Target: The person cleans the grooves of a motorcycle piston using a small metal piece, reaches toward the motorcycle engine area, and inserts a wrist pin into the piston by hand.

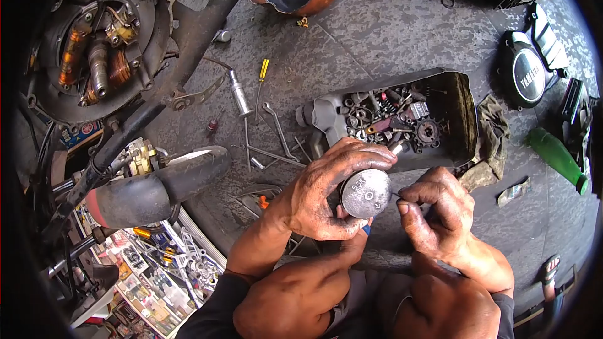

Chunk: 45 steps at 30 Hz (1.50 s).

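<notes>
My left hand is wrapped round a grey metal piston, its round crown turned up and stamped with marks. By that hand's fingertips shows a small pale cylinder; I cannot tell whether the fingers touch it. To the right of the piston, my right hand is closed in a pinch. A thin dark sliver sticks out from its fingertips towards the piston's side; its kind is too small to make out. Just beyond both hands stands a dark plastic tub of loose engine parts.
On the floor lie a yellow-handled screwdriver, a spanner and a silver socket-like tool. A Yamaha cover, a green bottle and a rag are at right. Motorcycle parts and a parts case fill the left.
</notes>
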### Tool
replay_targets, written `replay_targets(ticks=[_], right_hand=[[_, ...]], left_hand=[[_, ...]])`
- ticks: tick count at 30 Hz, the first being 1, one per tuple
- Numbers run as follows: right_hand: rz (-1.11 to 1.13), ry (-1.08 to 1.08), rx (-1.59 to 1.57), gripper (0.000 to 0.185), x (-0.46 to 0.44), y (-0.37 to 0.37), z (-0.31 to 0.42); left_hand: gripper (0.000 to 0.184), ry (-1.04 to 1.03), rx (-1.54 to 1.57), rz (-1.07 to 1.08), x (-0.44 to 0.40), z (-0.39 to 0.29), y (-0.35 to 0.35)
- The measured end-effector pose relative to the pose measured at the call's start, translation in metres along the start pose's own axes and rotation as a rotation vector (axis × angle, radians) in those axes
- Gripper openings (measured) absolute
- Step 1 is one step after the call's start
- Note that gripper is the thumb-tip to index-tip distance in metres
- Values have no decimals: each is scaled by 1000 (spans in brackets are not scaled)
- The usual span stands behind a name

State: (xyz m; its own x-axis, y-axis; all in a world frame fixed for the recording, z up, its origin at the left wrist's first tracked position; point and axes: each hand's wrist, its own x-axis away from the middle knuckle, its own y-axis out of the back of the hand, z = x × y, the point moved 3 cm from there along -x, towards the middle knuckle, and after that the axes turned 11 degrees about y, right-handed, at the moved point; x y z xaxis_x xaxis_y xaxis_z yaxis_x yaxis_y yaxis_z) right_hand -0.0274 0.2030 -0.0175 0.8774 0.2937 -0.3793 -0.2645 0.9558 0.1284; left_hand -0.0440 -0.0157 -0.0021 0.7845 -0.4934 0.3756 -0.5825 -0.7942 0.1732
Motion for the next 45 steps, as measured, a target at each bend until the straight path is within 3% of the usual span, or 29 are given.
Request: replay_targets(ticks=[14, 39, 45], right_hand=[[43, 1, -11, 18, -15, -12, 5], [74, -100, -30, 21, -8, -12, -5], [77, -69, -36, 22, -9, -12, -5]], left_hand=[[78, -72, -204, -64, -2, -5, -3], [77, -27, -228, -97, -2, 0, -12], [86, -15, -198, -62, 1, 4, -14]])
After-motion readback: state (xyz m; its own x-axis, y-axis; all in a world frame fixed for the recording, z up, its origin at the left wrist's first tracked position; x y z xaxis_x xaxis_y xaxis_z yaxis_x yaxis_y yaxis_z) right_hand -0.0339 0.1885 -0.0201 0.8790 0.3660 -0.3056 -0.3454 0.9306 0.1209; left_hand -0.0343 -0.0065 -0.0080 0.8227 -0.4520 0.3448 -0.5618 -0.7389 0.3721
